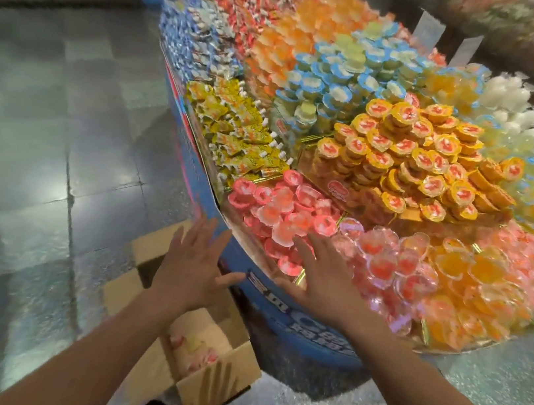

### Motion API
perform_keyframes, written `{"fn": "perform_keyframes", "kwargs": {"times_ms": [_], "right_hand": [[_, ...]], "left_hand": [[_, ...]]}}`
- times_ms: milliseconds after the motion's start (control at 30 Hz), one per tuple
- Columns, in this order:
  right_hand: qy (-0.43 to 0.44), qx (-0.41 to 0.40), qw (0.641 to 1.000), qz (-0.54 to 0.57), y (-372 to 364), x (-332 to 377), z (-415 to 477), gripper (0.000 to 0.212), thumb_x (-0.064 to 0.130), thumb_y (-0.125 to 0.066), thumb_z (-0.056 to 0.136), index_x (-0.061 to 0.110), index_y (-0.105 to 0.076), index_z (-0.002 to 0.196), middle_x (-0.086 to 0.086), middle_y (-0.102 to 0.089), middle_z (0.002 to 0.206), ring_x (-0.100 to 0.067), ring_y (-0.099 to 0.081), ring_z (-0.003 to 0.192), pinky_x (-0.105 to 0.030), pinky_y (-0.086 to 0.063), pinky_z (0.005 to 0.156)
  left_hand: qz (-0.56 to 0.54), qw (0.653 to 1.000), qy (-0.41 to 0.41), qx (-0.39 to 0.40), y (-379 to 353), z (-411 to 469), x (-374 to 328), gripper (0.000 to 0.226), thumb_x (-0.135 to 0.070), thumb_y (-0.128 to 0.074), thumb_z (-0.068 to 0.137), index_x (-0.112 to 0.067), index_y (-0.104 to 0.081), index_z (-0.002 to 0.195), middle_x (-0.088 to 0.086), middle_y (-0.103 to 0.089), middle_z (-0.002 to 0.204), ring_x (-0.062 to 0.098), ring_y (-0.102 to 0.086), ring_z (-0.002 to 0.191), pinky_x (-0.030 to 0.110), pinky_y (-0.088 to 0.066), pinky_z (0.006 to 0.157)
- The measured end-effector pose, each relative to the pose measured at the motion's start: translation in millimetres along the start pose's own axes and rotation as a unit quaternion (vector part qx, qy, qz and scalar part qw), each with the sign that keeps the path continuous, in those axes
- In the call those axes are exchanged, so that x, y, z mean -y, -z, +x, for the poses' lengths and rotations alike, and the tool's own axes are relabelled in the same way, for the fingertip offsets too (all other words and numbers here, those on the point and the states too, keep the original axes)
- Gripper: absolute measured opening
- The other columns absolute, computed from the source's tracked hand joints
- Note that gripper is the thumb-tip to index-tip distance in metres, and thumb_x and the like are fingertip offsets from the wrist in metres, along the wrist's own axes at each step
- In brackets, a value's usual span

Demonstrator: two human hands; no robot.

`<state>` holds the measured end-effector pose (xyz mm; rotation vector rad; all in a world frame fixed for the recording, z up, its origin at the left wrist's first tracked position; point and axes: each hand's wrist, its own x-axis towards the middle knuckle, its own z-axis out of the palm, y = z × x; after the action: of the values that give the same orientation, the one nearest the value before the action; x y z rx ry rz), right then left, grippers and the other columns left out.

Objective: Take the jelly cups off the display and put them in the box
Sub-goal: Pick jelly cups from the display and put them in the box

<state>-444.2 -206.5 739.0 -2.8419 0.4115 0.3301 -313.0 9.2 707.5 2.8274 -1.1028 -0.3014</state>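
With both grips wide and empty, the right hand (320, 274) is resting on loose pink jelly cups (278, 211) at lower centre, possibly risking nudging some past the box (224, 383) beneath the left hand (196, 263).

Right hand (320, 279) at jelly cups (278, 212)

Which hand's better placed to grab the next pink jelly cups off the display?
Right. The right hand, open, has its fingers over the pink jelly cups at the near edge of the display. The left hand, also open, is off its blue wall, above the box, with no cups under it.
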Motion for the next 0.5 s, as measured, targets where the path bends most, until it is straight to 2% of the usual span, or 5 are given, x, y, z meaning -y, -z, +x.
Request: {"fn": "perform_keyframes", "kwargs": {"times_ms": [100, 167, 267, 400, 500], "right_hand": [[0.011, 0.022, 1.000, -0.016, -5.3, 14.9, 9.4, 0.100, 0.084, -0.026, 0.082, 0.025, -0.005, 0.161, -0.006, 0.001, 0.168, -0.032, 0.003, 0.155, -0.058, -0.014, 0.121], [0.015, 0.026, 0.999, -0.010, -9.6, 25.7, 17.7, 0.092, 0.076, -0.036, 0.091, 0.026, -0.003, 0.160, -0.005, 0.003, 0.169, -0.031, 0.005, 0.155, -0.056, -0.011, 0.123], [0.019, 0.025, 1.000, -0.005, -14.2, 46.3, 28.1, 0.088, 0.071, -0.040, 0.094, 0.028, -0.001, 0.160, -0.004, 0.005, 0.169, -0.031, 0.008, 0.155, -0.056, -0.009, 0.124], [0.014, 0.030, 0.999, 0.017, -27.3, 84.7, 47.4, 0.088, 0.070, -0.042, 0.094, 0.029, -0.001, 0.160, -0.003, 0.005, 0.169, -0.029, 0.007, 0.155, -0.053, -0.007, 0.124], [-0.001, 0.019, 1.000, 0.023, -43.9, 112.3, 65.9, 0.090, 0.075, -0.040, 0.092, 0.030, -0.003, 0.160, -0.003, 0.000, 0.169, -0.029, 0.003, 0.155, -0.055, -0.011, 0.123]], "left_hand": [[0.015, 1.000, 0.016, 0.006, 1.0, -9.0, 16.8, 0.104, -0.087, -0.004, 0.072, -0.030, -0.016, 0.157, 0.005, -0.006, 0.167, 0.027, -0.002, 0.154, 0.053, -0.009, 0.123], [0.017, 1.000, 0.019, 0.007, 0.7, -13.1, 32.3, 0.113, -0.090, 0.011, 0.066, -0.028, -0.016, 0.157, 0.005, -0.010, 0.167, 0.028, -0.006, 0.154, 0.053, -0.011, 0.123], [0.009, 1.000, 0.026, 0.012, 2.0, -18.1, 55.3, 0.129, -0.092, 0.027, 0.054, -0.028, -0.019, 0.157, 0.005, -0.012, 0.167, 0.027, -0.004, 0.154, 0.051, -0.006, 0.124], [0.006, 0.999, 0.018, 0.031, 2.0, -15.5, 95.8, 0.132, -0.094, 0.026, 0.051, -0.029, -0.017, 0.158, 0.004, -0.008, 0.167, 0.026, -0.001, 0.154, 0.051, -0.005, 0.124], [0.008, 0.999, -0.005, 0.049, 2.7, -7.8, 130.0, 0.121, -0.093, 0.011, 0.059, -0.029, -0.017, 0.158, 0.005, -0.009, 0.167, 0.026, -0.001, 0.154, 0.051, -0.004, 0.123]]}}
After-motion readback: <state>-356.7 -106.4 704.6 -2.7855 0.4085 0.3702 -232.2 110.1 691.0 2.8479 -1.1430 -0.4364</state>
